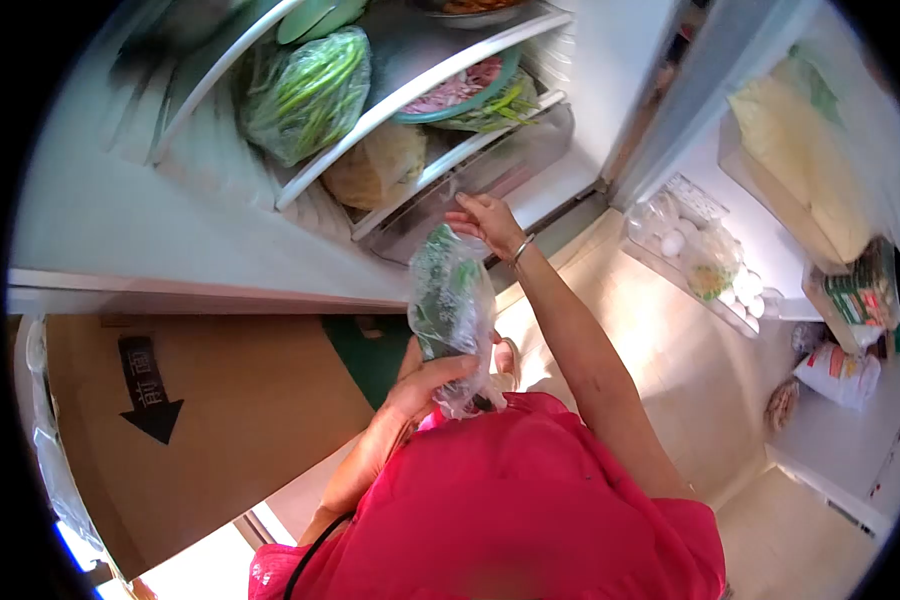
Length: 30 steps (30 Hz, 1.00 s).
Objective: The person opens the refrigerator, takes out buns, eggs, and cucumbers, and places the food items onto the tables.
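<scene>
- A clear plastic bag of green vegetables (448, 290) is grasped in the left hand (428, 383), its lower part held between thumb and fingers, in front of the pink top (510, 490).
- The right hand (488, 224) is extended to the front of the clear fridge drawer (410, 228), its fingers loosely bent; whether the drawer is gripped or merely touched cannot be told.
- Above the drawer, a wrapped light-brown item (375, 168), a bowl of sliced pink food (460, 90) and a bag of long green vegetables (315, 95) are held on the shelves.
- Eggs (673, 242) are kept in the open fridge door (830, 310), on the right.
- A cardboard box (220, 420), marked with a black arrow, is seen on the left.
</scene>
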Motion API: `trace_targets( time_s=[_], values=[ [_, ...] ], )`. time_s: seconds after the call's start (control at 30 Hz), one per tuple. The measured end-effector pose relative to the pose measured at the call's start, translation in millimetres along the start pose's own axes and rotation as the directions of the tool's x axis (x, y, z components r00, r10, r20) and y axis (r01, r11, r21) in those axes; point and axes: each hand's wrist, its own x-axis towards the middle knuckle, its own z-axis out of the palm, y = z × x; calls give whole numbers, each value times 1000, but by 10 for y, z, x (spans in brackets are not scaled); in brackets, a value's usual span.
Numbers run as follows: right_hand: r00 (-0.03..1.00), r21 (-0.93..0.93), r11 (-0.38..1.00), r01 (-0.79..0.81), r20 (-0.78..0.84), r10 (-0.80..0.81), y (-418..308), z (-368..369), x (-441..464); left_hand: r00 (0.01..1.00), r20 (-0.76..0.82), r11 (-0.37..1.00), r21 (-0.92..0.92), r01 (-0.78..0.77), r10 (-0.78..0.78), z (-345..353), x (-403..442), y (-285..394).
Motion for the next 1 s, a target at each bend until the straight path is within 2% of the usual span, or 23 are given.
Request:
trace_targets(
  time_s=[0.1,0.13,0.17,0.23,0.27,0.3,0.33,0.37,0.4,0.43,0.47,0.5,0.57,0.63,0.7,0.8,0.9,1.0],
  values=[
    [989,-183,976,117,-66,-131,7,-416,-493,994,-104,1000,23,-16,18,120,-30,7],
    [984,-206,972,115,-108,-139,-40,-592,-773,997,-64,997,65,-33,37,104,-20,-2],
    [971,-139,972,188,-120,-205,-7,-917,-1048,998,-23,993,105,-53,55,82,2,-13],
    [916,-58,939,340,-206,-344,142,-1712,-1665,992,-77,990,102,-96,104,193,-9,-45],
    [805,-73,945,320,-505,-312,185,-2008,-2003,990,-71,989,90,-114,121,227,-4,-59],
    [659,-115,903,414,-646,-385,346,-2516,-2299,992,29,992,12,-123,122,98,39,-134],
    [518,-754,639,153,-489,-701,425,-3053,-2674,990,46,990,26,-136,135,160,43,-126],
    [303,-919,141,-368,-262,-916,504,-3582,-3051,987,57,987,42,-154,152,255,6,-133],
    [220,-711,220,-668,-471,-854,115,-3499,-3460,986,49,985,57,-164,161,316,-1,-164],
    [125,-692,258,-674,-451,-884,-89,-3722,-3792,984,39,982,73,-174,172,380,-24,-200],
    [-46,-749,653,-111,-652,-757,-390,-3838,-3937,983,29,978,91,-186,184,451,-43,-235],
    [-213,-574,602,555,-798,-564,-692,-3954,-4082,983,43,980,87,-180,177,542,-53,-266],
    [-256,-659,597,457,-740,-621,-1327,-4144,-4364,985,68,983,84,-162,156,718,-94,-319],
    [-390,-748,421,513,-640,-662,-1915,-4007,-4387,984,120,984,100,-146,133,872,-94,-393],
    [-254,-835,466,292,-537,-804,-2327,-4095,-4541,982,145,986,91,-137,123,1015,-119,-476],
    [-70,-714,483,506,-592,-803,-2765,-3551,-4547,985,120,989,54,-135,128,1229,-198,-613],
    [155,-566,553,612,-600,-785,-2949,-3575,-4537,986,89,987,62,-149,144,1380,-283,-718],
    [137,-596,546,589,-592,-794,-2943,-3459,-4523,983,100,980,110,-164,153,1412,-347,-800]
  ],
)
